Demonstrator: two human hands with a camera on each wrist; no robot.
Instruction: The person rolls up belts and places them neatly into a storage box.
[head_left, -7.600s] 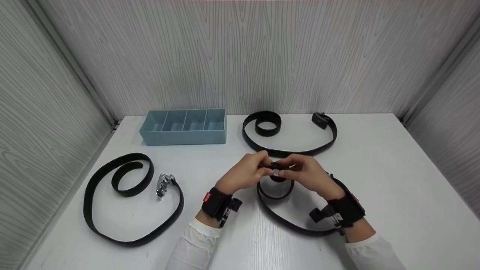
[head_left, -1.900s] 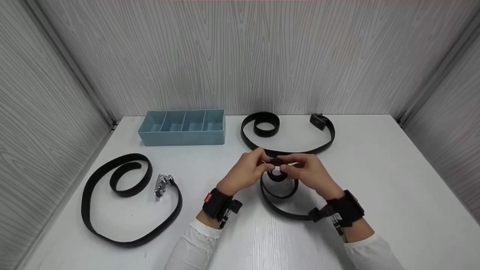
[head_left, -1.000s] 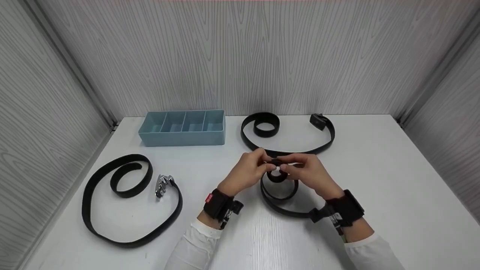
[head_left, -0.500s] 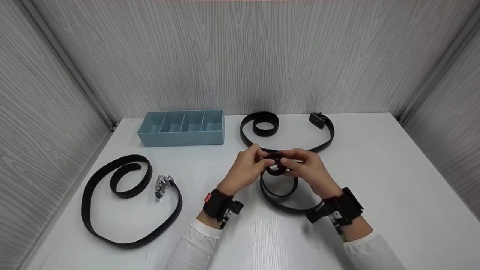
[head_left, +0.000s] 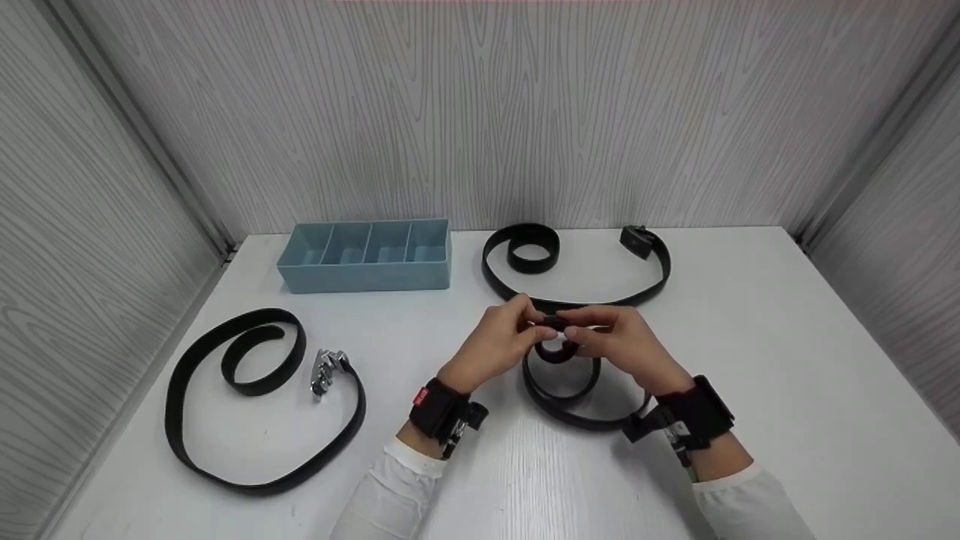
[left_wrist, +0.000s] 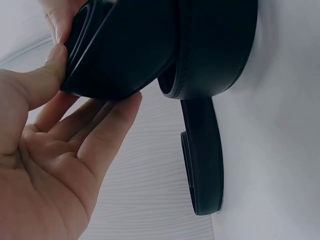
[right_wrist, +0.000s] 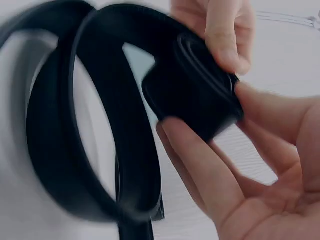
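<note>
Head view: one blue four-compartment tray (head_left: 367, 277) and three black belts share the table (head_left: 525, 480): a left belt (head_left: 176, 405), a far belt (head_left: 534, 266), and a near belt (head_left: 581, 422), rolled end pinched between left hand (head_left: 491, 345) and right hand (head_left: 626, 341). Left wrist view: stitching (left_wrist: 184, 55), too fine for the head view. Right wrist view: the roll's stacked layers (right_wrist: 200, 57).

L hand (head_left: 491, 341) & R hand (head_left: 622, 345) partly hid the held belt (head_left: 592, 424); its outer end was lost behind R wrist cam (head_left: 642, 426). Pic tops cut it off in both wrist views; in R wrist view its loops were blurred. Tabletop (head_left: 517, 487) nr edge & sleeves (head_left: 390, 491) were cut off. Red tag (head_left: 420, 395) txt was too small to read.
</note>
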